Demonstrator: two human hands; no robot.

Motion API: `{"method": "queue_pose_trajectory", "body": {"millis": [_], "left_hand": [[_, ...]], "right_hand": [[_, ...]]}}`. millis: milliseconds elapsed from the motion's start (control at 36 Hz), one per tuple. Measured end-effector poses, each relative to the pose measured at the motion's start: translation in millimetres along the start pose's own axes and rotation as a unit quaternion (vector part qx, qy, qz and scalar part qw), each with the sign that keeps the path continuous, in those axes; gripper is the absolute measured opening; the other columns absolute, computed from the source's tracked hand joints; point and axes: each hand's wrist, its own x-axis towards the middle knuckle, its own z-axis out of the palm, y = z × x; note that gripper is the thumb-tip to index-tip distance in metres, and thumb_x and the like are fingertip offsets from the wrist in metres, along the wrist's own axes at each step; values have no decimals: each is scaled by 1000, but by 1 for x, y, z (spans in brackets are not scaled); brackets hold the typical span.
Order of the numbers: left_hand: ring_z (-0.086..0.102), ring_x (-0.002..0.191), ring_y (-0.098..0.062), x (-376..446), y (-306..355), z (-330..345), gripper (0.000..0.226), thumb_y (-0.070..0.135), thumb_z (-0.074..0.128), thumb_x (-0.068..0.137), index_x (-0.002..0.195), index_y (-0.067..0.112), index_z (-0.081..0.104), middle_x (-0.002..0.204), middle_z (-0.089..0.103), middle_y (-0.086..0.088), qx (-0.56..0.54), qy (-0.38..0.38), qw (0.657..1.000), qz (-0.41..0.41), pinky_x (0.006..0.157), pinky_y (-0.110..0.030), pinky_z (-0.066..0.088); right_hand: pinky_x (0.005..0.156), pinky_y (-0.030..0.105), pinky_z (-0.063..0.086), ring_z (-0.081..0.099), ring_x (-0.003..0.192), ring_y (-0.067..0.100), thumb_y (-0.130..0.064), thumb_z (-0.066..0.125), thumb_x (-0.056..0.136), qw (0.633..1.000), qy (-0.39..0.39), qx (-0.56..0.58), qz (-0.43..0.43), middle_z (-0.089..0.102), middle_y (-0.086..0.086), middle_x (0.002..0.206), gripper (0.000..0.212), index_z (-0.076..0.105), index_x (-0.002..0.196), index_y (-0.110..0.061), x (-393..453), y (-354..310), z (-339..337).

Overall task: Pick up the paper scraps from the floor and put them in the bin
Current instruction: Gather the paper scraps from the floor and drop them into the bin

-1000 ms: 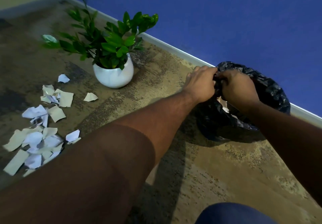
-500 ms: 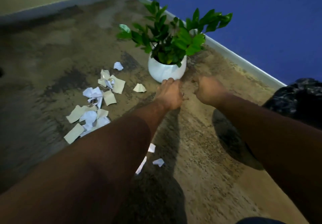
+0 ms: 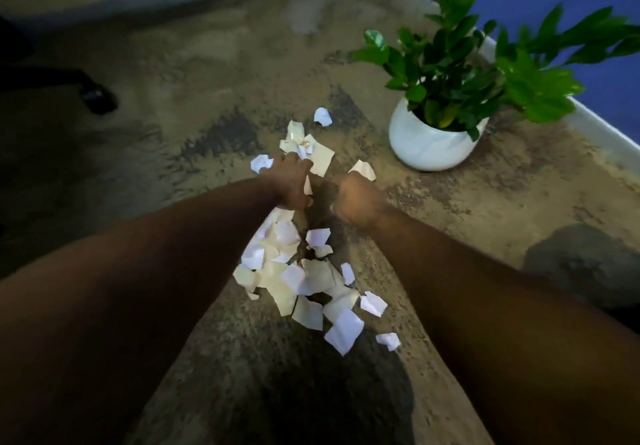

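Note:
Several white and cream paper scraps [image 3: 306,283] lie scattered on the mottled brown floor between my forearms. A smaller cluster of scraps [image 3: 320,155] lies further out. My left hand [image 3: 290,183] is down on that far cluster, fingers spread, its fingertips touching the paper. My right hand [image 3: 356,202] hovers just to the right of it, blurred, fingers curled under into a fist, with one scrap [image 3: 363,169] showing just beyond the knuckles. Nothing is visibly held in either hand. The bin is out of view.
A white round pot [image 3: 429,147] with a green leafy plant [image 3: 485,70] stands right of the scraps, close to the blue wall's skirting [image 3: 602,126]. A dark chair leg with a caster [image 3: 98,98] sits at the far left. A dark shadow patch [image 3: 581,261] lies on the right.
The view has swung left, away from the black bin bag. Both hands left the bag and travelled across the floor to the scraps; the left hand now touches the far cluster.

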Motion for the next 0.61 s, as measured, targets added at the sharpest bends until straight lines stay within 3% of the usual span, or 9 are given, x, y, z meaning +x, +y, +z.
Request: {"method": "queue_pose_trajectory", "body": {"millis": [83, 194, 306, 444, 611], "left_hand": [[25, 145, -33, -4, -31, 10, 92, 47, 73, 79, 152, 16, 27, 154, 33, -15, -19, -6, 1000, -3, 118, -44, 25], [25, 144, -35, -19, -67, 31, 109, 53, 83, 68, 154, 23, 23, 155, 27, -15, -58, -62, 995, -47, 117, -48, 29], [17, 148, -38, -25, -89, 51, 129, 60, 87, 56, 156, 32, 10, 160, 15, -13, -61, -93, 992, -66, 117, -57, 27], [5, 149, -40, -22, -97, 65, 146, 64, 90, 42, 155, 36, 2, 160, 7, -9, -85, -90, 990, -68, 116, -60, 24], [6, 148, -43, -13, -91, 86, 147, 66, 84, 52, 154, 27, -14, 158, 1, -18, 0, -108, 993, -40, 117, -58, 25]], "right_hand": [[94, 35, 51, 60, 114, 33, -13, 60, 89, 999, -19, 17, -20, 62, 15, 124, 38, 60, 126, -6, 5, -18, 21], [92, 39, 51, 57, 111, 36, -23, 67, 86, 998, -41, 9, -39, 53, 17, 123, 40, 55, 121, -8, 7, -38, 43], [94, 41, 50, 54, 117, 34, -39, 80, 75, 997, -67, 12, -41, 50, 14, 128, 76, 43, 138, -18, 11, -50, 55], [105, 45, 42, 42, 132, 35, -55, 83, 65, 995, -88, -36, -23, 40, 17, 143, 112, 22, 151, -15, 16, -61, 72], [111, 46, 32, 28, 140, 37, -54, 86, 62, 990, -79, -110, -35, 28, 17, 154, 126, 10, 154, -12, 18, -65, 93]]}}
